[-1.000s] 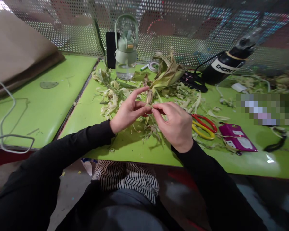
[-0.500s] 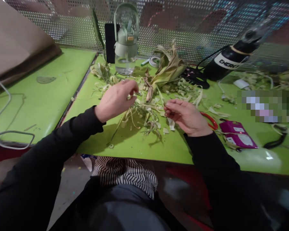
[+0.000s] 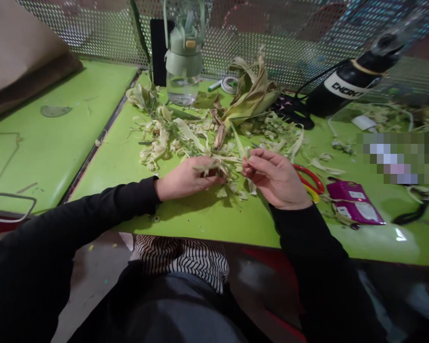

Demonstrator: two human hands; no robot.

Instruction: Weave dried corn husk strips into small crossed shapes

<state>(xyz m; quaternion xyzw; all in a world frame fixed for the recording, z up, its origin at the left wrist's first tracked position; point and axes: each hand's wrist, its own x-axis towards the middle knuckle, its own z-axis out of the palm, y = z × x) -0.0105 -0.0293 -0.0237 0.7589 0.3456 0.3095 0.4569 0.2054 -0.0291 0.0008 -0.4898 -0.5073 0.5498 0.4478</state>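
Dried corn husk strips lie scattered over the green table, with a larger husk bundle behind them. My left hand rests low on the table with its fingers curled around a few pale husk strips. My right hand hovers just to the right, thumb and fingers pinched on a thin husk strip. The two hands are a few centimetres apart.
Red and yellow scissors lie right beside my right hand, a magenta packet further right. A green water bottle, a dark phone and a black bottle stand along the perforated back wall. Tape roll at the back.
My left hand has come down and right from the raised position onto the husk pile. My right hand stayed in place, still pinching a strip. The view shifted slightly.
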